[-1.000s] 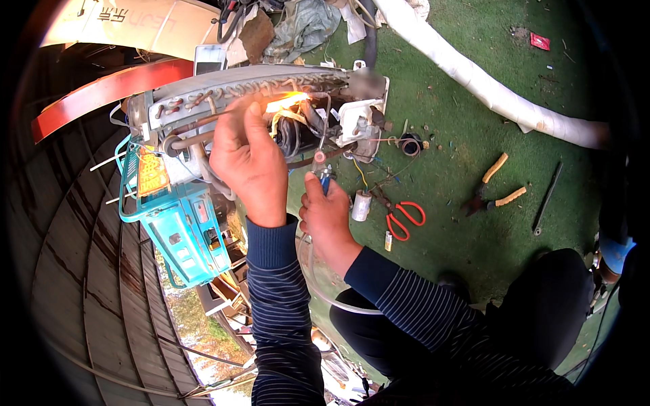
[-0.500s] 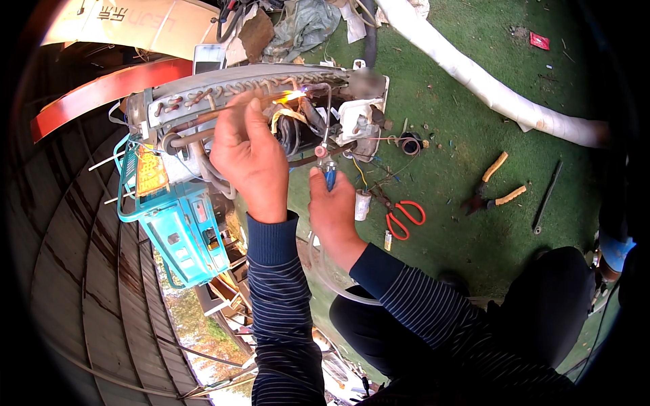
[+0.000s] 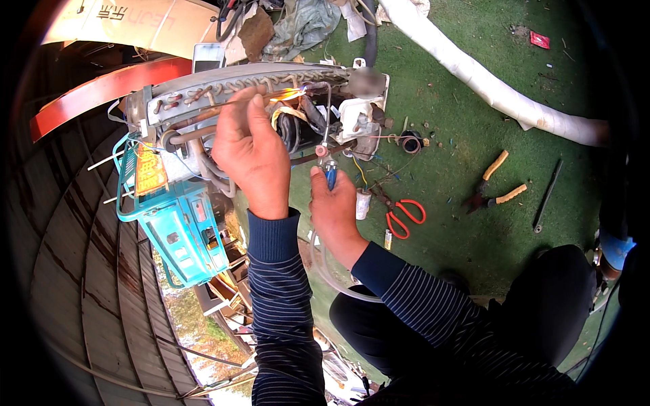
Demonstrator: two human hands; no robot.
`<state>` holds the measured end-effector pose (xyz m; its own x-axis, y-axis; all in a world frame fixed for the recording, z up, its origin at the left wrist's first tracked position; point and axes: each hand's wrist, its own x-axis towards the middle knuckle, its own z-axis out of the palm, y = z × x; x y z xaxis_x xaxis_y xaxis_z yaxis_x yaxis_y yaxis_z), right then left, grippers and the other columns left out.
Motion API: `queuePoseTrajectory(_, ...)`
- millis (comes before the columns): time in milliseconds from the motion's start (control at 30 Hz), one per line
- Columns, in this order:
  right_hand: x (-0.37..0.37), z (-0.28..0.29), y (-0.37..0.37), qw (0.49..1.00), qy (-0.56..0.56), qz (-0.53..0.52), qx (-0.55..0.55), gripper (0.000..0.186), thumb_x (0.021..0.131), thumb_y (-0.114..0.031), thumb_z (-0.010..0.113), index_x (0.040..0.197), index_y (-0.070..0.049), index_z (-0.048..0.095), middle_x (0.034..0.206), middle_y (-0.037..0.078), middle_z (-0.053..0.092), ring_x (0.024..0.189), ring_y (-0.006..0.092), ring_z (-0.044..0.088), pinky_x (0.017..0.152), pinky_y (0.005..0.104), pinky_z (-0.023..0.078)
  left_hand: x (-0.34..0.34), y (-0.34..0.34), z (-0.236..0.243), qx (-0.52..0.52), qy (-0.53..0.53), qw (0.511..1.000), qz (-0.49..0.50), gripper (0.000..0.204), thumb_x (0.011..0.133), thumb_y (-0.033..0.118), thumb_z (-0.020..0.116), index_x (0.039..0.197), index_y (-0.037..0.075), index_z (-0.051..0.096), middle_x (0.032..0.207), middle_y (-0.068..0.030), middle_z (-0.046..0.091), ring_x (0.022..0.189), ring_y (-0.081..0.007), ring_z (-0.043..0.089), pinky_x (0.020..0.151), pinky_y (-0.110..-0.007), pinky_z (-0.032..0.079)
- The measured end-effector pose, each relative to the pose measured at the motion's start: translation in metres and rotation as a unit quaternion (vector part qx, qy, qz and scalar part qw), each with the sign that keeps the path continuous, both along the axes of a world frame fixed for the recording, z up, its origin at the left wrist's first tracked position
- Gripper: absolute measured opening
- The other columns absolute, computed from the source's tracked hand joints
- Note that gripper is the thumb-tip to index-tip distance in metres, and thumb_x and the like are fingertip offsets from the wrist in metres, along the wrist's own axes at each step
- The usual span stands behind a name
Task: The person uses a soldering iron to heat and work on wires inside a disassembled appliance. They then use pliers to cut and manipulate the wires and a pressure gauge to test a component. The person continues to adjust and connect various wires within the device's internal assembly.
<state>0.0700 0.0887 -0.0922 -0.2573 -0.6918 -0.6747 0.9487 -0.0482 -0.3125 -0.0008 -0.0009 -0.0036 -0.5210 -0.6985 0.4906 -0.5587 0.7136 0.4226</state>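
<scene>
My left hand (image 3: 250, 145) is closed in a pinch on a thin rod (image 3: 271, 99), whose tip is at a small flame (image 3: 292, 93) beside the copper bends and pipes of a finned coil unit (image 3: 183, 101). Lower and to the right, my right hand (image 3: 334, 210) grips a gas torch (image 3: 329, 174) with a blue valve handle; its bent metal neck reaches up to the flame. A clear hose (image 3: 321, 267) trails from it past my wrist. Black tubing and a yellow loop sit just below the flame, partly hidden by my left hand.
Turquoise crates (image 3: 176, 237) stand left, below a red curved panel (image 3: 101, 91). On the green floor (image 3: 474, 257) lie red-handled scissors (image 3: 406, 216), pliers (image 3: 508, 193), a metal bar (image 3: 548, 193), a capacitor cylinder (image 3: 363, 204) and a wrapped white pipe (image 3: 494, 88). Cardboard (image 3: 122, 20) lies behind.
The flame has shrunk from a broad orange glow to a narrower streak. My right hand and torch have shifted slightly up and right since a second ago; my left hand moved only a little.
</scene>
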Motion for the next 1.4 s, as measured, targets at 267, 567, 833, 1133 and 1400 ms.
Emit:
queuePoseTrajectory(267, 0.0086, -0.0041, -0.0026, 0.999, 0.043, -0.021, 0.008, 0.03, 0.105, -0.025, 0.066, 0.086, -0.009, 0.05, 0.063, -0.003, 0.048, 0.047, 0.0071, 0.044, 0.041, 0.0277, 0.033, 0.0018, -0.0002, -0.0008, 0.009, 0.019, 1.0, -0.003, 0.014, 0.104, 0.005, 0.063, 0.115, -0.002, 0.069, 0.108, -0.0089, 0.077, 0.094, -0.0129, 0.072, 0.079, -0.025, 0.056)
queuePoseTrajectory(567, 0.0081, -0.0028, 0.0016, 0.996, 0.08, -0.015, 0.028, 0.031, 0.105, -0.024, 0.066, 0.084, -0.007, 0.052, 0.066, -0.004, 0.05, 0.055, 0.0057, 0.044, 0.047, 0.0286, 0.035, 0.002, 0.0028, -0.0017, 0.018, 0.023, 1.0, -0.005, 0.013, 0.104, 0.003, 0.063, 0.114, -0.004, 0.069, 0.107, -0.0096, 0.077, 0.095, -0.0132, 0.072, 0.08, -0.026, 0.057)
queuePoseTrajectory(833, 0.0027, -0.0016, 0.0039, 0.996, 0.089, -0.006, 0.03, 0.032, 0.105, -0.025, 0.066, 0.083, -0.006, 0.052, 0.065, -0.003, 0.05, 0.055, 0.0063, 0.044, 0.048, 0.0298, 0.035, 0.0044, 0.0007, -0.0021, -0.001, 0.011, 1.0, -0.003, 0.013, 0.104, 0.004, 0.063, 0.114, -0.003, 0.069, 0.107, -0.0099, 0.077, 0.094, -0.0128, 0.071, 0.079, -0.025, 0.057)
queuePoseTrajectory(1133, 0.0015, -0.0033, 0.0046, 0.994, 0.098, -0.001, 0.037, 0.033, 0.105, -0.025, 0.067, 0.082, -0.006, 0.051, 0.065, -0.003, 0.049, 0.057, 0.0065, 0.043, 0.049, 0.0304, 0.036, 0.0052, -0.002, -0.0057, 0.01, 0.014, 1.0, 0.009, 0.014, 0.104, 0.005, 0.063, 0.115, -0.003, 0.068, 0.108, -0.01, 0.077, 0.093, -0.0123, 0.071, 0.078, -0.025, 0.057)
queuePoseTrajectory(1400, 0.0016, -0.0042, 0.0064, 0.993, 0.112, 0.0, 0.037, 0.032, 0.105, -0.025, 0.067, 0.083, -0.006, 0.052, 0.067, -0.003, 0.05, 0.058, 0.0066, 0.043, 0.05, 0.0302, 0.036, 0.0094, -0.0027, -0.0083, 0.007, 0.009, 1.0, 0.002, 0.015, 0.104, 0.004, 0.063, 0.115, -0.004, 0.068, 0.108, -0.01, 0.076, 0.094, -0.013, 0.071, 0.079, -0.025, 0.057)
